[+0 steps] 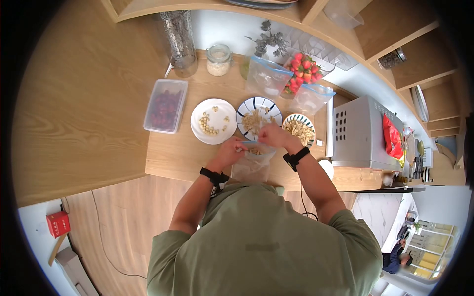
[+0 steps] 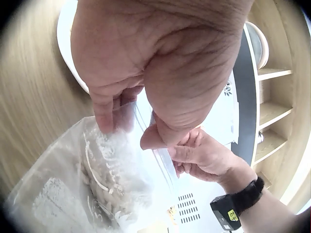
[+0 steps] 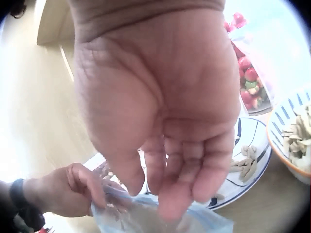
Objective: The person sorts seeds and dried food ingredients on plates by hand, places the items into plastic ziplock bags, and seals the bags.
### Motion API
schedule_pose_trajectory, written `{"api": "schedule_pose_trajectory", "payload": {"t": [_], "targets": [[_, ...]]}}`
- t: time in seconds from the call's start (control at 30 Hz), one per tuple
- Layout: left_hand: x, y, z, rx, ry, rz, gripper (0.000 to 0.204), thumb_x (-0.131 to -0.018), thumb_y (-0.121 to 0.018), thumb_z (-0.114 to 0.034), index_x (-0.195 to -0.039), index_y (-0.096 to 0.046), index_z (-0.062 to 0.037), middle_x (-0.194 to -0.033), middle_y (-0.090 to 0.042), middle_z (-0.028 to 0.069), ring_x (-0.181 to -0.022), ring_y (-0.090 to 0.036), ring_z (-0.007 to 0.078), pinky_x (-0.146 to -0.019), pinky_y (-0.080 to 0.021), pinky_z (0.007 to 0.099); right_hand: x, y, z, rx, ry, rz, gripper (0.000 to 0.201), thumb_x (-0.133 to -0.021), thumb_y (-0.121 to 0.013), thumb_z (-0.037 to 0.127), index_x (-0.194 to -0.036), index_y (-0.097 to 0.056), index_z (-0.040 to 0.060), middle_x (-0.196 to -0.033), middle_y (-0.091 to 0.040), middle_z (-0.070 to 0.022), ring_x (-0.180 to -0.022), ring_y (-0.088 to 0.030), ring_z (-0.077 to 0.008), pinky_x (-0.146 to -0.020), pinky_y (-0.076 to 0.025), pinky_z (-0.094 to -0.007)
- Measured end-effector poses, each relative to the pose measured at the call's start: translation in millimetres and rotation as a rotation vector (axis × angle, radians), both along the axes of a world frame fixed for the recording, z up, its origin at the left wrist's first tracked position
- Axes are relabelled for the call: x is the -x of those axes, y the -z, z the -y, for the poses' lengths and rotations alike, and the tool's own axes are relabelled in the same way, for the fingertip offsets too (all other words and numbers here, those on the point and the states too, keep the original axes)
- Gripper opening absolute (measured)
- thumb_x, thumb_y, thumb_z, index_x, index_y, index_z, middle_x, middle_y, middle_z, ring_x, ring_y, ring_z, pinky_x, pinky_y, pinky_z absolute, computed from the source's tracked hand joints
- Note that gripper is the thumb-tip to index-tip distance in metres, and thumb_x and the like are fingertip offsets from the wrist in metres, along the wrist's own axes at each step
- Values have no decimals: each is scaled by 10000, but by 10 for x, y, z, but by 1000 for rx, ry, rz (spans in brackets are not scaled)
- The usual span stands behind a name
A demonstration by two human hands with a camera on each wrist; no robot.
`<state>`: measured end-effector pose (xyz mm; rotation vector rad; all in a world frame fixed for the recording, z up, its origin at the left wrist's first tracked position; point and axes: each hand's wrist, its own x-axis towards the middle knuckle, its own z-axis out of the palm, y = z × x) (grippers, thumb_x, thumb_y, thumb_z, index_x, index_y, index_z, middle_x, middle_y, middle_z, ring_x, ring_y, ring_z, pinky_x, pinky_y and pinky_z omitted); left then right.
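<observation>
A clear zip bag (image 1: 251,167) with a bluish rim hangs at the counter's front edge; pale strips show through it in the left wrist view. My left hand (image 1: 230,152) grips its left rim between thumb and fingers. At the right part of the mouth, the thumb and fingertips of my right hand (image 1: 274,136) pinch the rim. Just beyond is a blue-lined plate (image 1: 242,111) with pale dried strips. A bowl (image 3: 277,126) of pale dried pieces sits to its right. On the left stands a white plate (image 1: 198,132) with small round yellowish pieces.
A lidded plastic box (image 1: 165,106) of dark red pieces sits far left. Behind the plates stand a glass jar (image 1: 218,60), clear zip bags (image 1: 269,76) and strawberries (image 1: 303,71). A microwave (image 1: 363,130) is on the right, under wooden shelves (image 1: 390,34).
</observation>
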<state>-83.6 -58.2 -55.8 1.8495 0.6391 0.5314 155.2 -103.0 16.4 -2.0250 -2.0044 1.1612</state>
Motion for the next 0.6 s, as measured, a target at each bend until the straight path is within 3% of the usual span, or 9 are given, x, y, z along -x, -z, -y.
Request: {"api": "schedule_pose_trajectory", "payload": {"t": [0.1,0.13,0.2,0.3,0.33,0.4,0.47,0.53,0.6], "targets": [[-16,36,3,17,10,-2,163,-702,-715,-24,-844,-748,-97,-973,-644,100,-812,-643,222,-725,-529,312,-97,396,-266,-263,149,278,533,-690,-790,321,-1141,-628,87,-953,-690,-151,-929,-666,-264,-766,-532,-378],[-27,42,2,28,9,-1,163,-701,-716,-22,-842,-749,-98,-968,-643,101,-798,-640,213,-718,-529,306,-90,528,-288,-267,148,280,533,-690,-790,321,-1141,-628,87,-953,-690,-151,-929,-666,-264,-766,-532,-378],[-35,62,2,15,9,8,164,-699,-717,-22,-840,-751,-99,-968,-641,103,-790,-641,215,-714,-530,307,-26,710,-364,-337,240,380,701,-637,-817,361,-1230,-559,89,-1128,-618,-204,-1115,-582,-329,-903,-498,-410],[1,46,-15,14,3,16,168,-695,-716,-20,-836,-754,-102,-975,-644,110,-780,-643,218,-709,-530,308,334,125,-430,-138,331,314,602,-694,-761,248,-1200,-526,20,-1201,-551,-227,-1167,-512,-400,-943,-479,-416],[11,37,-23,31,5,21,170,-691,-716,-20,-833,-756,-104,-982,-648,115,-780,-644,220,-708,-530,309,322,196,-471,-142,322,312,602,-694,-761,248,-1200,-526,20,-1201,-551,-227,-1167,-512,-400,-943,-479,-416],[32,38,-39,17,-9,12,175,-685,-713,-16,-832,-756,-102,-965,-658,113,-784,-645,219,-708,-529,308,212,528,-505,-380,107,174,494,-735,-713,179,-1186,-557,49,-1141,-585,-230,-1144,-533,-396,-936,-472,-423],[40,68,-67,3,-15,3,180,-679,-711,-12,-830,-756,-100,-948,-667,112,-789,-647,217,-709,-528,308,132,665,-562,-393,55,216,467,-734,-723,192,-1159,-584,58,-1094,-612,-218,-1094,-559,-389,-897,-481,-438],[42,107,-111,-19,-10,28,140,-659,-718,-69,-790,-754,-100,-821,-671,105,-786,-644,263,-702,-522,348,40,829,-605,-406,8,258,439,-733,-732,205,-1132,-611,66,-1047,-640,-206,-1043,-586,-383,-858,-490,-453],[49,95,-158,-17,12,28,139,-656,-718,-68,-788,-753,-98,-801,-671,106,-771,-644,262,-693,-520,349,-52,993,-607,-490,94,157,252,-728,-695,137,-956,-670,34,-823,-679,-158,-823,-634,-366,-738,-510,-441]]}}
